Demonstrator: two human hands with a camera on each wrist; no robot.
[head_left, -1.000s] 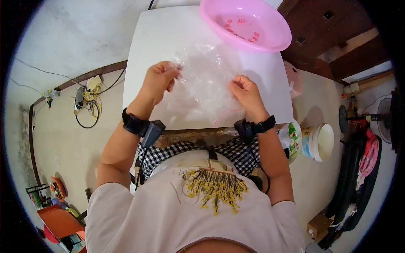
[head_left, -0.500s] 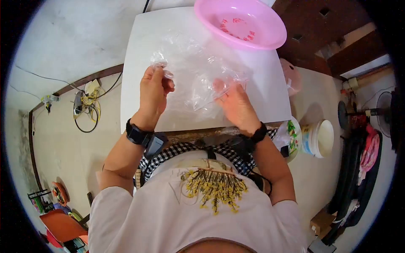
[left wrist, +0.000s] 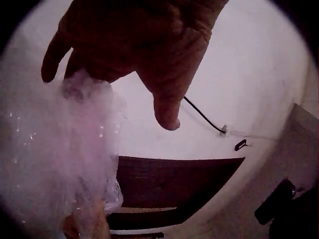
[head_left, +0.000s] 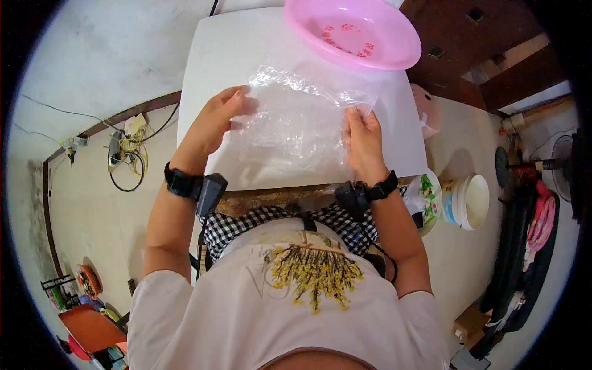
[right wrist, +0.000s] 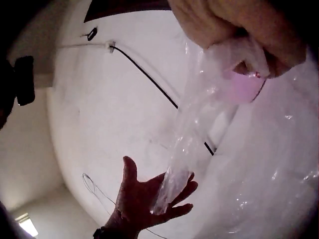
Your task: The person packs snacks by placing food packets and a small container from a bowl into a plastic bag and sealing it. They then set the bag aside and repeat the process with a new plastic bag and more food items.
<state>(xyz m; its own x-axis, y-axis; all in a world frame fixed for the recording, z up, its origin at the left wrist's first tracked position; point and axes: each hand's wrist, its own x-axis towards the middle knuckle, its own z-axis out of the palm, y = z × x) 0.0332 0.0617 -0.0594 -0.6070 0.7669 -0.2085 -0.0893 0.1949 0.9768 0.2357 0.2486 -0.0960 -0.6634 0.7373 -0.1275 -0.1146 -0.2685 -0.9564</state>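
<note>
A clear, crinkled plastic bag (head_left: 296, 126) is spread between both hands over the white table (head_left: 216, 55). My right hand (head_left: 365, 142) pinches its right edge between thumb and fingers; the right wrist view shows the film bunched in that grip. At the left edge, my left hand (head_left: 213, 123) touches the plastic with extended fingers. The left wrist view shows its thumb (left wrist: 167, 114) standing well apart from the fingers, with film against the fingertips. In the right wrist view the left hand (right wrist: 142, 199) appears spread behind the film.
A pink basin (head_left: 370, 37) with red markings stands at the table's far right corner. Beyond the right edge are a round pink object (head_left: 425, 111) and a white bucket (head_left: 473, 203) on the floor. Cables (head_left: 132, 148) lie on the floor at left.
My right hand moved inward with fingers spread, then back right to pinch the bag's edge. My left hand loosened its pinch and shifted left. The bag now lies flatter and wider between them.
</note>
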